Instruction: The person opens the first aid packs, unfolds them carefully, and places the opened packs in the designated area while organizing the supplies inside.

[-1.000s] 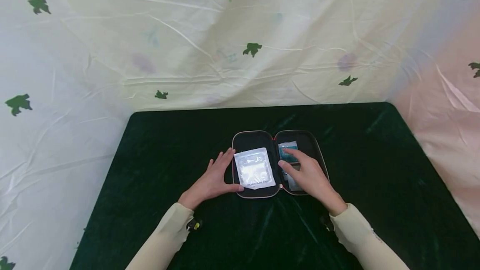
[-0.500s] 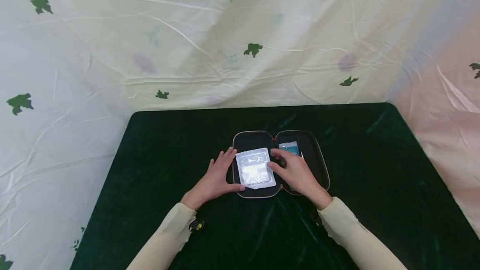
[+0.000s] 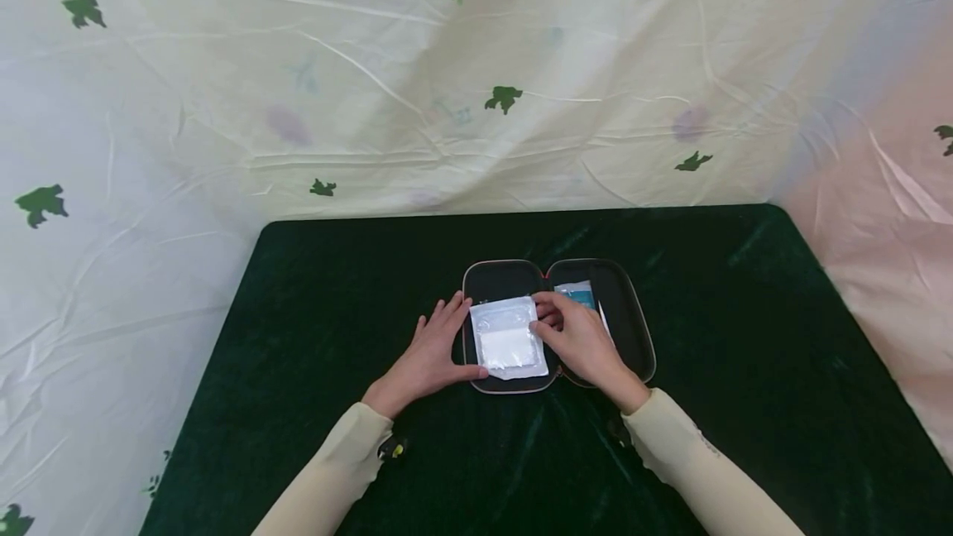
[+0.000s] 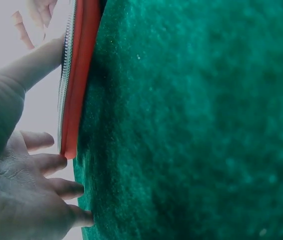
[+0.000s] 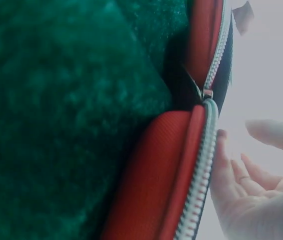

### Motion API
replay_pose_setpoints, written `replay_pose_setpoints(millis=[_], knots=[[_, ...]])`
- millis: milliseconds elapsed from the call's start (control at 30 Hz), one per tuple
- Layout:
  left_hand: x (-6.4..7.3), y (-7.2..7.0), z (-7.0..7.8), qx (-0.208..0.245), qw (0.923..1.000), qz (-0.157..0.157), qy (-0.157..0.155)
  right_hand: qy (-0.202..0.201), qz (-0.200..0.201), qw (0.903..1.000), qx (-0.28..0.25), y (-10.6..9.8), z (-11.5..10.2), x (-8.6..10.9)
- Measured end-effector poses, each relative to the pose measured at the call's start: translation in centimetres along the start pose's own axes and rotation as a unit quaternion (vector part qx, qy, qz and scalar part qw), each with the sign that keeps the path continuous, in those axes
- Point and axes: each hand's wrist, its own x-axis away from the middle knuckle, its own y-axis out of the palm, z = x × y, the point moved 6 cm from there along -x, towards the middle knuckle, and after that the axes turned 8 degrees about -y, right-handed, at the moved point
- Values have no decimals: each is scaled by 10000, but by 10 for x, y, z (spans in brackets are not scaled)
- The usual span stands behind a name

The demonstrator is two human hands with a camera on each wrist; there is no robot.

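Observation:
An unzipped zip case [image 3: 503, 270] lies spread on the table, black inside, with a red shell and silver zipper [image 5: 201, 170] in the wrist views. A flat, square, shiny white packet [image 3: 510, 346] sits in its left half. My left hand [image 3: 424, 354] steadies that half, fingers straight and spread at the outer rim, thumb at the lower left corner. Thumb and index finger of my right hand [image 3: 584, 342] pinch the packet's right edge. Beneath that hand, a teal-and-white packet [image 3: 577, 294] shows in the right half, with the rest of that half partly covered.
Dark green velvet cloth [image 3: 357, 288] covers the table. Behind it hangs a pale curtain [image 3: 417, 131] printed with green leaves. A thin white item [image 3: 603, 319] shows beside my right hand inside the case. Both wrist views are washed out over the case.
My right hand has moved left from above the case's right half to the white packet's right edge. The packet has shifted slightly and its glare has changed. My left hand stays at the rim.

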Motion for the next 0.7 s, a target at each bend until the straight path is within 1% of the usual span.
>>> replay_pose_setpoints(millis=[133,267,400,700], knots=[[0,0,0,-24,10000,-18,-18,107,81,9998,-150,1,2,1],[0,0,-1,-36,10000,-11,15,266,148,9991,-292,-4,4,3],[-1,0,-1,-54,10000,7,57,370,211,9983,-387,-15,10,6],[0,-1,-1,-5,10000,27,70,319,355,9984,-295,-43,30,16]])
